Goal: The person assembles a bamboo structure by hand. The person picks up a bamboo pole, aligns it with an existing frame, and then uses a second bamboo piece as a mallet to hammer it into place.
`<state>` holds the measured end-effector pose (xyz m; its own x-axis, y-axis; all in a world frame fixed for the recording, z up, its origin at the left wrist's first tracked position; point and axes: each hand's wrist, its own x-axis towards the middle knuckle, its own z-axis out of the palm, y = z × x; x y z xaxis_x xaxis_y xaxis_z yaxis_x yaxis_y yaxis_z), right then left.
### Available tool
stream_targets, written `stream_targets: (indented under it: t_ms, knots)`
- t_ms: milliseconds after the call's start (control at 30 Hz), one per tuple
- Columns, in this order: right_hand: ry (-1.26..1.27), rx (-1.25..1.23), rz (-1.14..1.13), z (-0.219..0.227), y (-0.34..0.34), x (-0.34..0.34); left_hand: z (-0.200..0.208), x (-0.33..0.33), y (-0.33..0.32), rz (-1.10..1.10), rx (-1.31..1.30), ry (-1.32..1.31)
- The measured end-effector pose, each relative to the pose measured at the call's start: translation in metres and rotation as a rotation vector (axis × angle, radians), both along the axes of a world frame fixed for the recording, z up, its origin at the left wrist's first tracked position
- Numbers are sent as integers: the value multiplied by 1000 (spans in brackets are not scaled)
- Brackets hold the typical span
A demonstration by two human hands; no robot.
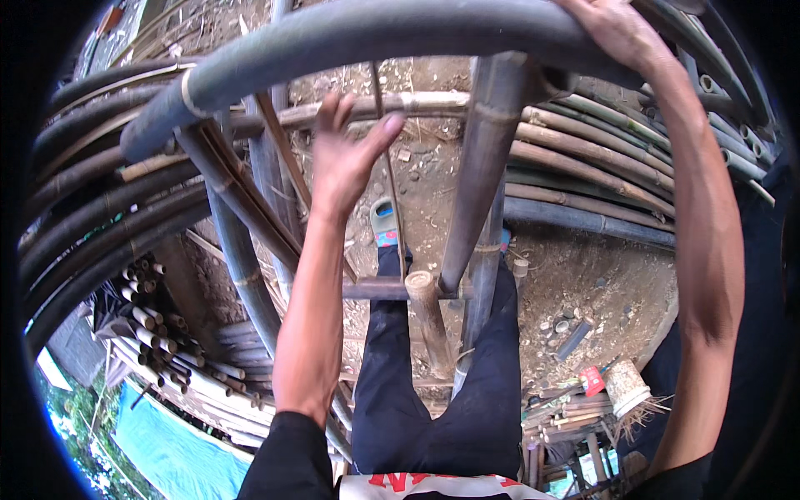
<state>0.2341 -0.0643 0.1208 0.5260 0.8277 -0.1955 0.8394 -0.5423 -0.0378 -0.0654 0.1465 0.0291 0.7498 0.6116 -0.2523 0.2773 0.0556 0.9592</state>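
A thick dark bamboo pole [375, 35] lies crosswise at the far side, on top of a frame of bamboo uprights. My right hand [615, 29] grips its right end from above; the fingertips are cut off by the upper edge. My left hand [343, 162] hovers below the pole's middle, fingers spread and slightly blurred, holding nothing. Beside its thumb runs a thin stick [388, 167], apart from the fingers as far as I can see. A broad bamboo upright [487, 167] and a split bamboo leg [237, 196] stand under the pole.
Stacked bamboo poles [592, 158] flank the frame on both sides. A short light bamboo post [428, 321] stands between my legs. Cut bamboo pieces [158, 333] are piled at left, above a blue tarp [171, 437]. A white bucket [627, 387] sits at right.
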Motion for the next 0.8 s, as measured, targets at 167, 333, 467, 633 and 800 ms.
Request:
stream_targets:
  t_ms: [167, 333, 467, 633, 800]
  knots:
    - [-173, 67, 125, 17, -20, 10, -10, 82, -8, -121, -122, -378]
    - [-117, 207, -12, -1, -2, -2, -6, 85, -5, -10, -107, -493]
    - [125, 220, -274, 27, 7, -18, 8, 91, -21, -20, -106, -313]
    - [147, 256, -360, 20, 22, -37, 1, 85, -20, 19, -10, -310]
    - [73, 235, -417, 20, 18, -28, 28, 86, -37, 99, -274, -369]
